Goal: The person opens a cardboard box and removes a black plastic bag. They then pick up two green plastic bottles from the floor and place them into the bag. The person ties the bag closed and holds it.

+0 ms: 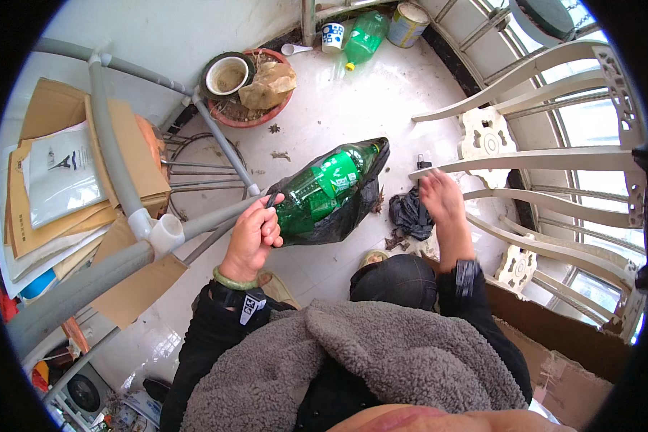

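My left hand [250,237] is closed on the gathered edge of a black plastic bag [345,229], with a dark bit sticking up between thumb and fingers. Inside the bag's wide mouth lies a large green plastic bottle [317,189], tilted, its neck toward the far right. Its base end reaches my left fingers. My right hand [443,198] hangs over the floor to the right, beside a crumpled black plastic bag [409,214] and a slim dark object [423,165]. Its fingers point downward and are slightly blurred; whether they touch anything is unclear.
At the back stand another green bottle [367,36], a patterned paper cup [332,37], a tin [408,24] and a red-rimmed plant pot [277,104]. Grey pipe framing [115,144] with cardboard [140,147] is on the left; pale curved rails [525,162] are on the right.
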A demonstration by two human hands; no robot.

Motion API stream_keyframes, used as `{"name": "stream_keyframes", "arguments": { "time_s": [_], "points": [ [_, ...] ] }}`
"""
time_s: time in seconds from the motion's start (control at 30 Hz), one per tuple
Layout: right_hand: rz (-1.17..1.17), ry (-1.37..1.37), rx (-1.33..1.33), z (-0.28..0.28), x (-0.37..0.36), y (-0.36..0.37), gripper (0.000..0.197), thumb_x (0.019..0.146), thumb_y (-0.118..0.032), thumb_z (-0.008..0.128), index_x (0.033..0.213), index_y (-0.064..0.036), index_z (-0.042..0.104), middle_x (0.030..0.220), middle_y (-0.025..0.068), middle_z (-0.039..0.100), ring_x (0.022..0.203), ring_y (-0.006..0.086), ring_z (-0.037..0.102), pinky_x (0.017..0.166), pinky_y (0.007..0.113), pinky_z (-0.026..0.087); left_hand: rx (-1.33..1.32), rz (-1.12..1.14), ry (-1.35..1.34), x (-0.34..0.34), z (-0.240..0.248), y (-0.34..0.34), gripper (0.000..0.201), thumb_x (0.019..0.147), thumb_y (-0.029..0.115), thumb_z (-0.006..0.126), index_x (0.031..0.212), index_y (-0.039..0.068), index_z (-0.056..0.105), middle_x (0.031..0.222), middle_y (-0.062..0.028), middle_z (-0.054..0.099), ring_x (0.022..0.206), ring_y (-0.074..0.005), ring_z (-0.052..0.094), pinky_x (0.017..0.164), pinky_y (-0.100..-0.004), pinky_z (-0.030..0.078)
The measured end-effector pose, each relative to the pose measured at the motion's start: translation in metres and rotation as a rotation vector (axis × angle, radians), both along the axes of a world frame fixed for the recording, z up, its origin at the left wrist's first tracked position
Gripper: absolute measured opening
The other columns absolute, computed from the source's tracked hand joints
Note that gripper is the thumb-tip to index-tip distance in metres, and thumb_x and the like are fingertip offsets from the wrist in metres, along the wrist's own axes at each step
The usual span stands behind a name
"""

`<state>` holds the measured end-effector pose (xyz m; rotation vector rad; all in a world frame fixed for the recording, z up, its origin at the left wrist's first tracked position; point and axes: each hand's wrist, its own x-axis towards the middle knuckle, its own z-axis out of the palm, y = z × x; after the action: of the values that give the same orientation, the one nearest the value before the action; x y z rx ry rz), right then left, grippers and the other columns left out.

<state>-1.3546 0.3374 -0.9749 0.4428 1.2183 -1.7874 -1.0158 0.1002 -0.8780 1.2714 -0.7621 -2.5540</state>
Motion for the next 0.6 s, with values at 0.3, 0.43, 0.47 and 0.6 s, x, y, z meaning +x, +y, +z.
{"name": "stream_keyframes", "arguments": {
  "time_s": [0.3,0.43,0.47,0.6],
  "points": [
    [0.425,0.183,0.132,-0.068,-0.082,-0.210,0.046,0.091,-0.024,0.061,0.131,-0.0045,0.050,0.135,0.0123,0.046,0.124,0.0267,0.046,0.101,0.041,0.037,0.060,0.079,-0.023,0.023,0.009,-0.002,0.039,0.097,0.036,0.051,0.120,0.004,0.051,0.069,0.0007,0.046,0.062,-0.0123,0.049,0.063,-0.0325,0.048],
    [0.615,0.332,0.162,-0.100,-0.107,-0.258,0.063,0.087,-0.024,0.063,0.143,-0.0077,0.039,0.145,0.0132,0.040,0.134,0.0318,0.036,0.111,0.044,0.025,0.048,0.181,-0.159,0.037,0.013,0.003,0.044,0.095,0.048,0.052,0.113,0.007,0.053,0.076,-0.0022,0.050,0.068,-0.0161,0.053,0.068,-0.0371,0.049],
    [0.638,0.349,0.168,-0.107,-0.112,-0.268,0.064,0.087,-0.024,0.064,0.143,-0.0096,0.039,0.146,0.0135,0.039,0.135,0.0322,0.035,0.111,0.045,0.024,0.028,0.227,-0.179,0.038,0.014,0.004,0.043,0.094,0.046,0.054,0.114,0.008,0.052,0.078,-0.0032,0.052,0.069,-0.0166,0.054,0.069,-0.0377,0.050],
    [0.687,0.431,0.227,-0.133,-0.123,-0.302,0.070,0.084,-0.026,0.067,0.146,-0.0179,0.036,0.147,0.0182,0.038,0.137,0.0372,0.031,0.112,0.047,0.023,-0.123,0.356,-0.291,0.036,0.015,0.005,0.039,0.095,0.040,0.057,0.118,0.011,0.048,0.083,-0.0079,0.057,0.071,-0.0180,0.059,0.069,-0.0385,0.054]
  ]
}}
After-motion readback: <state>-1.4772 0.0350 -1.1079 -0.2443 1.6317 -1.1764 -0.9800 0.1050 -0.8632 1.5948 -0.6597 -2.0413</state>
